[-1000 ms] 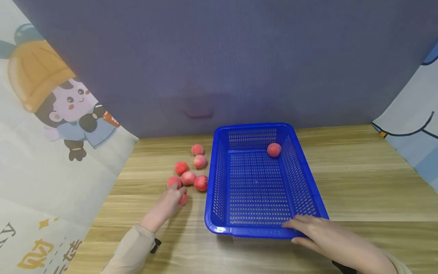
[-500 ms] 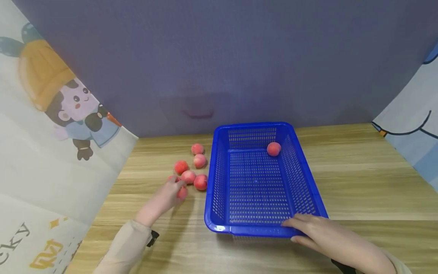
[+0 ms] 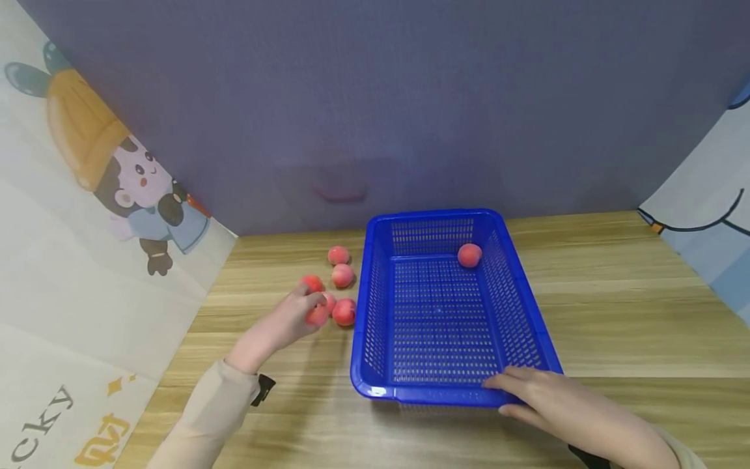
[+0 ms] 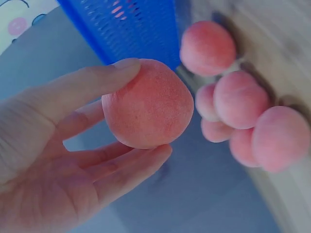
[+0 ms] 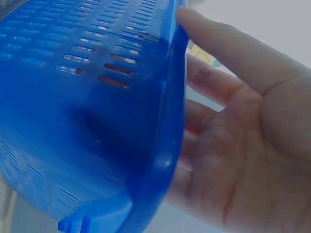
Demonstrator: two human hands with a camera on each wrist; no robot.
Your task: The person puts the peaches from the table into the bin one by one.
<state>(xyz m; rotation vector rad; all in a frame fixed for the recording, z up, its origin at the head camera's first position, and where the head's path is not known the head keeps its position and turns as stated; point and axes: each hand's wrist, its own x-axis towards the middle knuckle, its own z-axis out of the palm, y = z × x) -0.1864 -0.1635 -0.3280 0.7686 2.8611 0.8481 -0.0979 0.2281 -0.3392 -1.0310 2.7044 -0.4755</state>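
My left hand holds a peach between thumb and fingers, raised over the table beside the other peaches. In the left wrist view several loose peaches lie to the right of the held one. In the head view my hand partly hides the loose group, with one peach right by the basket's left side. My right hand grips the near right corner rim of the blue plastic basket, thumb on the outer side and fingers over the rim. Inside the basket one peach sits at the far right corner.
The wood-grain table runs back to a grey-blue panel. A white sheet with a cartoon figure borders the left side, and another printed sheet the right.
My left hand has picked a peach up from the near end of the group and moved slightly up and forward with it. The right hand and the basket have stayed put.
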